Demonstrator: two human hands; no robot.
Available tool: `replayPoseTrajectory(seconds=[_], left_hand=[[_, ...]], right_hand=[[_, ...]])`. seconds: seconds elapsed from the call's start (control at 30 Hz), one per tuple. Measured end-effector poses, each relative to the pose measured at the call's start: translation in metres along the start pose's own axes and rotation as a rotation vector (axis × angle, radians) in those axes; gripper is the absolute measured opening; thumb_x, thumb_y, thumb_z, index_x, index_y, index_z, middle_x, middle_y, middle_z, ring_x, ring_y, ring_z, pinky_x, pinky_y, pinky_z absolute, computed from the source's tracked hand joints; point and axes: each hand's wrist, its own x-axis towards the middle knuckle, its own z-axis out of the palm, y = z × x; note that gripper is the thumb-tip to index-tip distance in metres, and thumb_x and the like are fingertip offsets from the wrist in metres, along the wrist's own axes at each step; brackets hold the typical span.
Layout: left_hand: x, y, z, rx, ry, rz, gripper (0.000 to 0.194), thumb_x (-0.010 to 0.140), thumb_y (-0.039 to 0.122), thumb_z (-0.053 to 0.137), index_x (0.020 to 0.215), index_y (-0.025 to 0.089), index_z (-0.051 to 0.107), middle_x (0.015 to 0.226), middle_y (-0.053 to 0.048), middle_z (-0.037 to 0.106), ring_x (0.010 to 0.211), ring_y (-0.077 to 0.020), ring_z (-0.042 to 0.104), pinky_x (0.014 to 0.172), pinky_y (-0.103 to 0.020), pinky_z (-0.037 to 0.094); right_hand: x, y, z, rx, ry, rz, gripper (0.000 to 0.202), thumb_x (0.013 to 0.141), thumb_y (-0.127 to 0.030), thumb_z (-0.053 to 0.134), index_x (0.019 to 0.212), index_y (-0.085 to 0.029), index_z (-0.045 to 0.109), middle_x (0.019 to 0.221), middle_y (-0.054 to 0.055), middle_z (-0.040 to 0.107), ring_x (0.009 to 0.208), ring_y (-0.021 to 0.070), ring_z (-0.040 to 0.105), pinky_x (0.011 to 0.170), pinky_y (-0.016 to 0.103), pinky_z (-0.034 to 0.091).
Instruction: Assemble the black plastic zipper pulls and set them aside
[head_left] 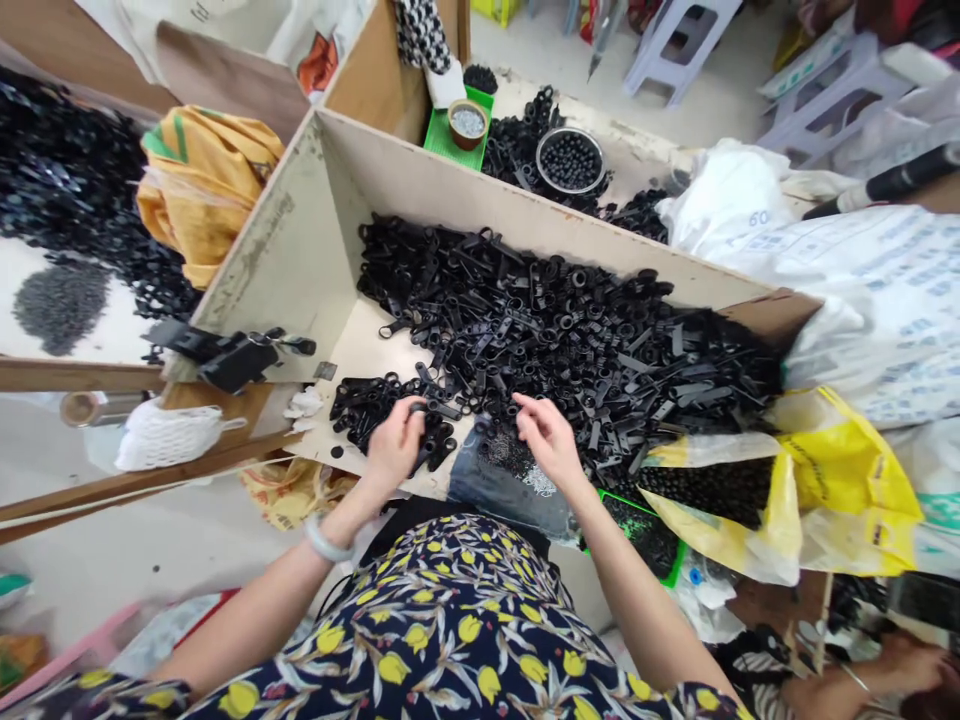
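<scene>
My left hand is closed, thumb against forefinger, on a small black plastic part with a rounded end. It hovers over a smaller heap of black ring-ended parts on the bench. To the right, my right hand has its thumb and forefinger close together, the other fingers curled; whatever may be between the tips is too small to make out. Under it lies a dark cloth or sheet bearing tiny dark pieces and small silvery pieces. Beyond both hands spreads a large pile of black plastic parts.
Wooden boards wall the bench at the back and left. A black clamp-like device sits at the left corner. A yellow bag and a green tray are at right, near another person's arm.
</scene>
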Motion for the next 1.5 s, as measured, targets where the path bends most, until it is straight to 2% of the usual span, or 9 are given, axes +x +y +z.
replayPoseTrajectory(seconds=[0.1,0.2,0.33,0.43,0.63,0.83,0.97,1.17,1.5], left_hand=[[0.018,-0.061,-0.007,0.298,0.063,0.003,0.039,0.1,0.036,0.043,0.129,0.022,0.066,0.118,-0.013,0.072,0.11,-0.0321,0.064,0.1,-0.044,0.046],[0.02,-0.085,-0.005,0.506,0.138,-0.03,0.048,0.099,0.038,0.048,0.141,0.018,0.061,0.15,-0.02,0.056,0.134,-0.0389,0.049,0.112,-0.053,0.036],[0.036,-0.072,0.012,0.566,0.213,0.088,0.05,0.103,0.04,0.047,0.148,0.02,0.058,0.158,-0.019,0.048,0.142,-0.0389,0.039,0.115,-0.054,0.026],[0.069,-0.053,0.026,0.584,0.064,0.216,0.036,0.105,0.036,0.045,0.123,0.024,0.074,0.139,-0.016,0.063,0.134,-0.0359,0.045,0.11,-0.053,0.027],[0.128,-0.035,0.061,0.742,-0.071,0.171,0.035,0.098,0.05,0.061,0.092,0.018,0.075,0.106,-0.018,0.07,0.115,-0.0373,0.052,0.096,-0.05,0.036],[0.133,-0.024,0.088,0.806,-0.063,0.222,0.031,0.101,0.042,0.057,0.11,0.015,0.068,0.108,-0.019,0.069,0.108,-0.0356,0.055,0.092,-0.046,0.038],[0.122,-0.016,0.087,0.784,-0.239,0.478,0.026,0.105,0.031,0.046,0.109,0.018,0.068,0.111,-0.015,0.067,0.112,-0.0324,0.054,0.095,-0.045,0.036],[0.133,-0.03,0.072,0.857,-0.483,0.86,0.033,0.09,0.002,0.049,0.112,0.015,0.071,0.121,-0.019,0.063,0.113,-0.0318,0.054,0.09,-0.043,0.036],[0.174,-0.039,0.055,0.78,-0.613,1.089,0.023,0.095,0.011,0.054,0.094,0.018,0.075,0.116,-0.017,0.069,0.112,-0.0299,0.056,0.098,-0.046,0.036]], right_hand=[[0.035,0.039,-0.019,-0.284,0.188,0.011,0.039,0.101,-0.048,0.055,0.116,-0.022,0.079,0.094,0.006,0.068,0.078,0.0183,0.062,0.077,0.033,0.052],[0.069,0.065,-0.032,-0.436,0.245,-0.019,0.044,0.099,-0.049,0.052,0.112,-0.018,0.08,0.101,0.01,0.073,0.082,0.0213,0.064,0.081,0.036,0.052],[0.093,0.078,-0.036,-0.528,0.25,-0.023,0.045,0.098,-0.048,0.051,0.11,-0.017,0.081,0.103,0.012,0.076,0.078,0.0209,0.064,0.079,0.035,0.053],[0.092,0.08,-0.037,-0.545,0.283,-0.016,0.045,0.098,-0.047,0.05,0.108,-0.016,0.081,0.1,0.012,0.077,0.076,0.0205,0.064,0.079,0.035,0.053],[0.07,0.086,-0.037,-0.517,0.246,0.024,0.043,0.099,-0.048,0.051,0.107,-0.019,0.081,0.101,0.01,0.078,0.077,0.0209,0.066,0.078,0.035,0.053],[0.05,0.093,-0.024,-0.473,0.199,0.044,0.04,0.101,-0.045,0.05,0.108,-0.02,0.08,0.105,0.009,0.078,0.082,0.0212,0.069,0.079,0.034,0.054],[0.035,0.094,-0.026,-0.527,0.195,0.075,0.037,0.103,-0.041,0.049,0.111,-0.021,0.079,0.103,0.007,0.076,0.083,0.0195,0.069,0.079,0.031,0.053],[0.018,0.093,-0.048,-0.668,0.221,0.124,0.035,0.105,-0.037,0.047,0.113,-0.022,0.078,0.105,0.007,0.074,0.086,0.0192,0.068,0.081,0.031,0.051],[0.053,0.085,-0.015,-1.093,0.115,0.177,0.029,0.105,-0.038,0.053,0.108,-0.017,0.073,0.113,0.015,0.07,0.104,0.0283,0.062,0.086,0.037,0.042]])
